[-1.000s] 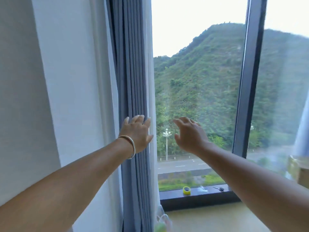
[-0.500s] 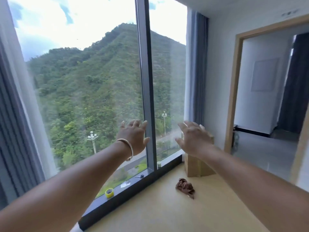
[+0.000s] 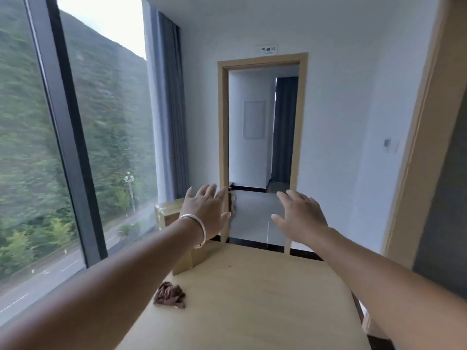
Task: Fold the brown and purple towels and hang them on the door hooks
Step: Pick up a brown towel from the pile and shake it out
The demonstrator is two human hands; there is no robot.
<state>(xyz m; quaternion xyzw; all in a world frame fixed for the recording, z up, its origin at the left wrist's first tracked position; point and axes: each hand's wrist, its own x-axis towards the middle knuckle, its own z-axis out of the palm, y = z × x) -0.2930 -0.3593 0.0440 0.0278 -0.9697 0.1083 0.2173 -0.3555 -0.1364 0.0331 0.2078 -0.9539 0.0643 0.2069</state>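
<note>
A crumpled brown towel (image 3: 169, 294) lies on the pale wooden floor near the window. My left hand (image 3: 206, 212), with a silver bangle on the wrist, is stretched out in the air with fingers spread and holds nothing. My right hand (image 3: 299, 214) is held out the same way, open and empty. Both hands hover well above and beyond the towel, towards an open doorway (image 3: 261, 152). No purple towel and no door hooks are in view.
A large window (image 3: 63, 147) with a dark frame fills the left side, with grey curtains (image 3: 170, 109) in the corner. A cardboard box (image 3: 192, 251) stands on the floor below my left hand. A second wooden door frame (image 3: 414, 147) is at the right.
The view has swung right, from the left curtain and window to the room's corner and doorway. Both hands stayed outstretched and empty; the left hand left the curtain.
</note>
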